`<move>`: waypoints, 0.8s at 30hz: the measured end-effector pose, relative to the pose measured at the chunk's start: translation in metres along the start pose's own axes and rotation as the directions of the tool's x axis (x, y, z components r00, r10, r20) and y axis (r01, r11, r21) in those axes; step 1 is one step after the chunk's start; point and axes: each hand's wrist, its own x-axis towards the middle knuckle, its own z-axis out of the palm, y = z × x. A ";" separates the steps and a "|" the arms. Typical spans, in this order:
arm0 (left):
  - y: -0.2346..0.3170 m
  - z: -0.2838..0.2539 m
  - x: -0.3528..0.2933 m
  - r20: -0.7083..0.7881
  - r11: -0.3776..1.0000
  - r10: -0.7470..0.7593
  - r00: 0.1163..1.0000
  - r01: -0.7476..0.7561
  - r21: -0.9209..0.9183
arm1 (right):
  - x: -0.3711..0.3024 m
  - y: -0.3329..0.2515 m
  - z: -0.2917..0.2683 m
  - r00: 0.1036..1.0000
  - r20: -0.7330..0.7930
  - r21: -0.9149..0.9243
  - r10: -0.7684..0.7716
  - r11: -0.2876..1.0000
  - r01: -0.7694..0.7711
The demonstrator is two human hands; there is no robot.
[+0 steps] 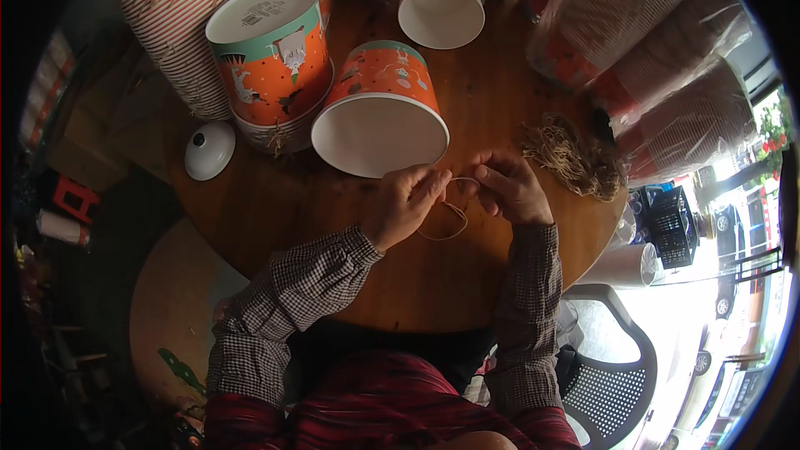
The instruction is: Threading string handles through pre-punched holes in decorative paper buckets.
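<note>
Between my two hands runs a thin tan cord (457, 221), its loop hanging down over the round wooden table. My left hand (406, 200) pinches the cord, fingers pressed together. On the other side, my right hand (510, 187) holds the cord between thumb and forefinger. Just beyond the left hand, an orange paper bucket (379, 79) lies on its side, its white open mouth toward me. To its left, another orange bucket (271, 54) with a green band stands upside down on a stack. A bundle of tan cords (575, 154) lies right of my right hand.
A white lid (209, 152) with a black knob sits at the table's left. Tall striped stacks of buckets (171, 29) rise behind, and plastic-wrapped stacks (687, 129) stand at right. A white tub (442, 15) lies at the back. A grey chair (612, 367) stands lower right.
</note>
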 end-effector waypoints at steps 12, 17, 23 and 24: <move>-0.006 -0.006 0.005 -0.066 0.846 0.337 0.939 -0.271 0.460 | 0.010 0.006 0.030 0.999 -0.050 -0.304 0.004 0.952 -0.019; -0.010 -0.007 0.007 -0.065 0.881 0.308 0.949 -0.259 0.396 | 0.011 0.008 0.035 0.989 -0.137 -0.295 -0.053 0.956 0.010; -0.013 -0.010 0.008 -0.118 0.940 0.243 0.963 -0.203 0.274 | 0.014 0.012 0.034 0.978 -0.160 -0.403 -0.137 0.913 0.062; -0.009 -0.010 0.010 -0.115 0.931 0.264 0.958 -0.222 0.288 | 0.013 0.010 0.033 0.970 -0.174 -0.418 -0.171 0.904 0.085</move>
